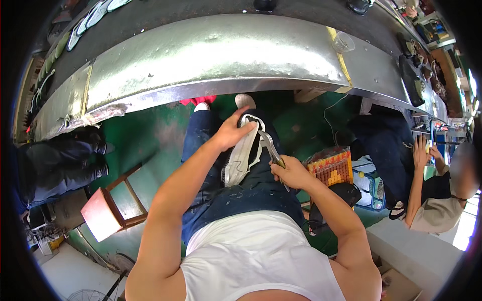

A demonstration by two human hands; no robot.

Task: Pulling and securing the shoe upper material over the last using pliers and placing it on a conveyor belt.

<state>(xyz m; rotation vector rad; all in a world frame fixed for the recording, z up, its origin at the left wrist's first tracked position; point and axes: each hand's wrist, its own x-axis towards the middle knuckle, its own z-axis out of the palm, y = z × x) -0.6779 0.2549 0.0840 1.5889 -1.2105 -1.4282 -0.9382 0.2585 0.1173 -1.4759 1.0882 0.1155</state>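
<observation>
In the head view, we find a pale shoe held over the wearer's lap, above the dark blue trousers, its length running from upper right to lower left. The left hand grips the shoe at its far end, with the thumb laid along the upper and the fingers toward the far side. The right hand is closed around the handles of a pair of metal pliers. We note the head of the pliers at the right edge of the shoe; we cannot tell whether its jaws are clamped on the material.

Beyond the knees, we record a metal-faced bench with a dark surface behind it. A clear cup stands near a yellow strip at the right of the metal face. Pale shoe pieces lie at the far left, and a dark shoe rests at the right.

On the green floor, we observe a stool to the left. A beaded seat cover is just beside the right forearm. At the right, a co-worker has both hands near a small yellowish object; we cannot make out their grip.
</observation>
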